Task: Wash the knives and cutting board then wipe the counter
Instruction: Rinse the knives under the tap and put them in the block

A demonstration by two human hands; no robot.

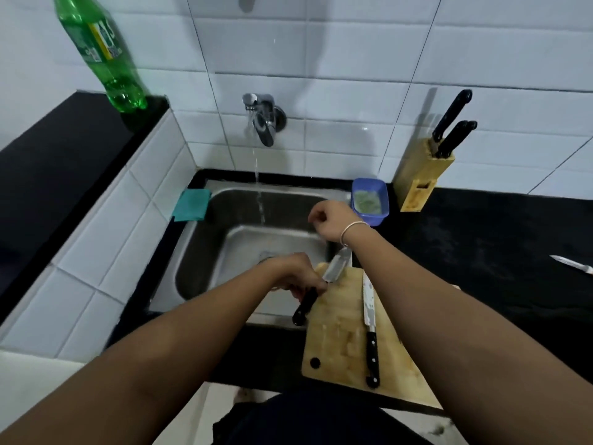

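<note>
A wooden cutting board (340, 345) lies on the black counter, its far end overhanging the steel sink (199, 252). My left hand (295, 274) grips a black-handled knife (335, 268) by the handle at the board's far left corner, blade pointing up and right. A second black-handled knife (369, 319) rests lengthwise on the board. My right hand (330, 220) hovers above the sink's right side, fingers loosely curled, holding nothing. A third knife (572, 264) lies at the counter's right edge. Water runs from the wall tap (263, 123) into the sink.
A teal cloth (191, 205) sits at the sink's back left corner. A blue tub (369, 200) stands behind the sink, with a wooden knife block (423, 175) holding black-handled knives to its right. A green bottle (102, 56) stands on the raised ledge.
</note>
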